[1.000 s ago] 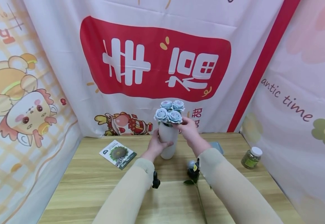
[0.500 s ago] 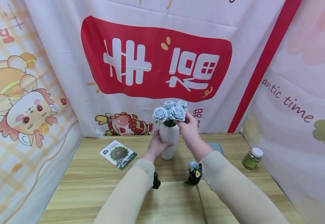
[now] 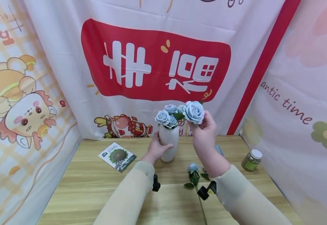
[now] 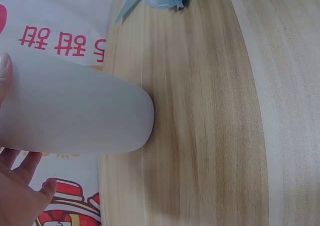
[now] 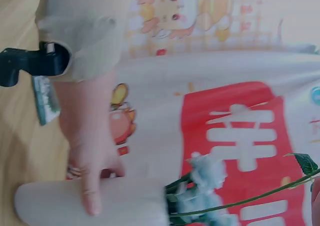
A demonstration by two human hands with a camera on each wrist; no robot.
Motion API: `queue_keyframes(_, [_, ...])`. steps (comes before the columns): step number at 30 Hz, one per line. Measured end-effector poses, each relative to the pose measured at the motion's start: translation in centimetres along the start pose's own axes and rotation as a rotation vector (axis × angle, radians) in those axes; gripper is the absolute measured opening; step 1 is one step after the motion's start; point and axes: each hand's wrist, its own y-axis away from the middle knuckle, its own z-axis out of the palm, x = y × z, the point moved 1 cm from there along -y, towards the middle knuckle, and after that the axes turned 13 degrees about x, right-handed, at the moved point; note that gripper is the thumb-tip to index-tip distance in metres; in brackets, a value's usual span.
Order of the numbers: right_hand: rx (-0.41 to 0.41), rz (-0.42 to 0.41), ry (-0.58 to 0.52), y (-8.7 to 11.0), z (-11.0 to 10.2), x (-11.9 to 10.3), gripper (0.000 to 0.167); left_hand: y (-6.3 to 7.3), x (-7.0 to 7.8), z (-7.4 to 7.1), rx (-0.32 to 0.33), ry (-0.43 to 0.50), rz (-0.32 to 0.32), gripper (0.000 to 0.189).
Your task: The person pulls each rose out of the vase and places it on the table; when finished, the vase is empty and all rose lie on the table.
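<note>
My left hand (image 3: 156,148) grips the side of a tall white vase (image 3: 169,145), which stands upright on the table. Several pale blue artificial roses (image 3: 162,117) sit in its mouth. To the right of them, my right hand (image 3: 205,132) holds another blue rose (image 3: 194,112) just below its bloom. In the right wrist view the stem (image 5: 260,200) of this rose slants from the vase mouth up to the right hand, at the frame's edge. Whether its lower end is inside the vase is hidden. One more rose (image 3: 193,168) lies on the table under my right forearm.
A card with a sunflower picture (image 3: 117,157) lies on the wooden table (image 3: 95,193) left of the vase. A green-filled jar with a white lid (image 3: 252,160) stands at the right. Partly behind my right arm is a flat light blue object (image 3: 219,150). Printed cloths (image 3: 67,56) hang around.
My right hand has drawn one rose up and to the right, away from the other blooms. The left hand keeps its grip on the vase.
</note>
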Motion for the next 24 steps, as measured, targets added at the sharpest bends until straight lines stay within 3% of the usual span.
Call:
queue_keyframes(5, [0.028,-0.135,-0.118,0.6,-1.2,-2.7,0.029,0.2,0.2,0.0,0.002,-0.011,-0.007,0.098])
queue_keyframes(10, [-0.01,-0.141,-0.132,1.2,-2.5,-3.6,0.031,0.1,0.3,-0.1,0.005,-0.021,-0.024,0.097])
queue_keyframes(14, [-0.064,-0.033,0.0,2.1,-3.6,-2.3,0.028,0.1,0.3,-0.1,0.007,-0.027,-0.02,0.096])
queue_keyframes(20, [-0.11,0.247,0.184,3.8,-4.6,1.3,0.016,0.1,0.2,0.0,0.007,-0.024,-0.02,0.096])
queue_keyframes(24, [-0.104,0.381,0.253,5.1,-5.1,3.9,0.014,-0.1,0.0,0.1,0.005,-0.024,-0.016,0.097])
